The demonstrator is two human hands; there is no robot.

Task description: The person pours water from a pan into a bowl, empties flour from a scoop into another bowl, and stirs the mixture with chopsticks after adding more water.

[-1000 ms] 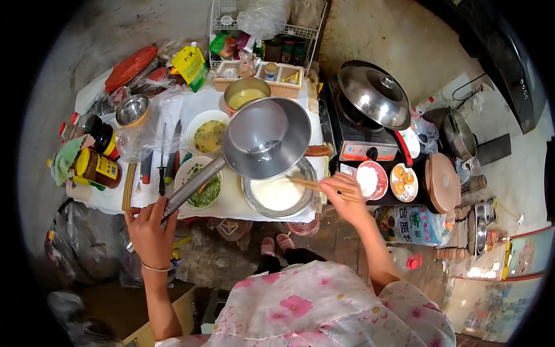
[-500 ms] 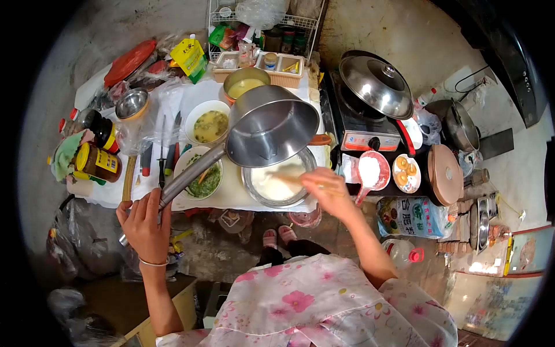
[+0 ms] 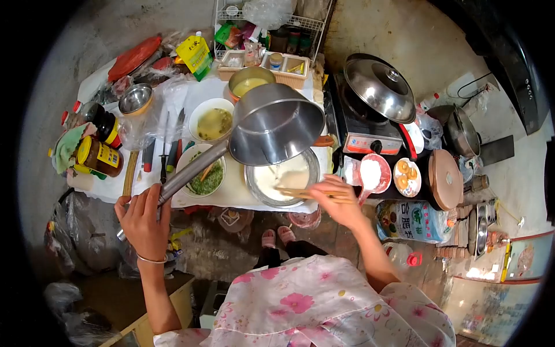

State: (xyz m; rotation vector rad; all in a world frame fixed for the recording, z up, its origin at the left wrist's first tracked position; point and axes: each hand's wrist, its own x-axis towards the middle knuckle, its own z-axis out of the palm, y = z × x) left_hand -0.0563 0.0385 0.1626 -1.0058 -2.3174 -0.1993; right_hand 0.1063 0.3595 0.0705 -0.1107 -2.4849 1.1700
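Note:
My left hand [image 3: 143, 222] is wrapped round the long handle of a steel saucepan [image 3: 277, 124]. The pan is tilted over a metal bowl [image 3: 312, 188] of creamy white mixture [image 3: 277, 179], its mouth facing down and right. In my right hand [image 3: 338, 202] are wooden chopsticks [image 3: 298, 192], their tips in the mixture near the bowl's middle. Left of that bowl stands a white bowl of chopped greens [image 3: 208, 179] with another pair of chopsticks resting in it. Behind it is a bowl of yellowish liquid with dark bits [image 3: 214, 123]. A pot of yellow liquid [image 3: 250, 85] stands farther back.
On the right are a stove [image 3: 370, 141] with a lidded wok [image 3: 381, 87], a red scoop of white powder [image 3: 374, 173] and a plate of round yellow pieces [image 3: 407, 178]. Knives [image 3: 165, 144] and jars [image 3: 101, 157] lie to the left. A seasoning box [image 3: 283, 69] stands behind.
The chopsticks in my right hand have shifted within the mixture, and that hand has moved slightly right and down. My left hand keeps the saucepan tilted. The whole view has shifted slightly.

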